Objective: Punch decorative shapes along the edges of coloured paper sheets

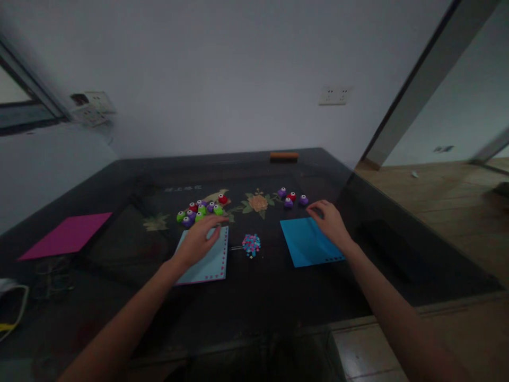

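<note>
Left hand: the left hand is above the light blue sheet; its fingers are bent, with a gap visible between thumb and forefinger, and I see nothing held in it.
Right hand: the right hand is over the far edge of the blue sheet; thumb and forefinger come near each other, but I cannot tell if they pinch something.
Left toys: a crowded group of one-eyed toys in green, purple and red lies just beyond the left hand.
Right toys: three purple toys and one red toy lie beyond the blue sheet, one purple near the right fingertips.
Sheet marks: small reddish marks follow the right and near edges of the light blue sheet; dark marks are at the near edge of the blue one.
Between sheets: a heap of small colourful pieces, with thin metallic prongs at its left side.
Farther away: a pink sheet at left, an orange-brown bar at the back of the dark table.
</note>
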Available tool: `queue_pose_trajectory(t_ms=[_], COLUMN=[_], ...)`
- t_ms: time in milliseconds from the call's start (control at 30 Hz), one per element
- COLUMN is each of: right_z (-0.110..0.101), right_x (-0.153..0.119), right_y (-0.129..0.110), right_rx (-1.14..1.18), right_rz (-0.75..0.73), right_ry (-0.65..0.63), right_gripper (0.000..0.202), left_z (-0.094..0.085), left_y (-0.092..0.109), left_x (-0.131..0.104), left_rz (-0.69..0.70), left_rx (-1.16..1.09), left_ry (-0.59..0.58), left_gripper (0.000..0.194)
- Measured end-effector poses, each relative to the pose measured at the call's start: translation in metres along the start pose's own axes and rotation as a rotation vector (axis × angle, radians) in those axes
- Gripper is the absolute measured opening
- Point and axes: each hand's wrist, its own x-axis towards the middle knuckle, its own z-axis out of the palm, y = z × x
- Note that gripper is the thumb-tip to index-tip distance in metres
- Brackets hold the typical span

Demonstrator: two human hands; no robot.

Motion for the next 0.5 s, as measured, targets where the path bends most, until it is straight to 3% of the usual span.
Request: queue_pose_trajectory(t_ms=[100, 167, 333, 500], right_z=[0.003, 0.01, 0.041, 0.081], right_x=[0.002, 0.004, 0.012, 0.02], right_y=[-0.031, -0.056, -0.123, -0.171], right_rx=[0.059, 0.092, 0.122, -0.019], right_rz=[-0.072, -0.139, -0.309, -0.433], right_ry=[-0.034, -0.074, -0.181, -0.343], right_gripper=[0.012, 0.011, 0.02, 0.022], left_z=[-0.017, -0.022, -0.023, -0.02], left_y=[-0.054, -0.073, -0.085, -0.089], left_x=[-0.017, -0.025, -0.028, -0.029], left_rz=[-0.144, -0.175, -0.17, -0.102], left_rx=[0.079, 0.081, 0.069, 0.105], left_ry=[0.085, 0.121, 0.122, -0.075], left_gripper=[0.029, 0.028, 0.028, 0.031])
